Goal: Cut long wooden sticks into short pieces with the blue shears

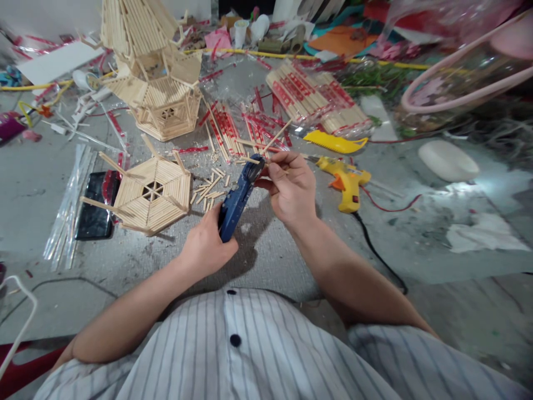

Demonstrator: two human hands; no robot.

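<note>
My left hand (208, 244) is closed round the handles of a blue hand cutter (238, 203), its head tilted up to the right. With finger and thumb, my right hand (293, 189) pinches a thin wooden stick (251, 160) whose end lies at the cutter's jaws. Whether the blades touch the stick I cannot make out. Short cut stick pieces (208, 189) are strewn on the table left of the cutter. Farther left sits a hexagonal stick-built base (154, 194) with several upright posts and a small open hub at its centre.
A tiered stick pagoda (160, 83) stands behind the base. Loose chopsticks (227, 130) and wrapped chopstick bundles (308, 97) lie at the back. To the right are a yellow glue gun (345, 180) with its cord, a yellow cutter knife (335, 142) and a white mouse (447, 160). A phone (94, 214) lies left.
</note>
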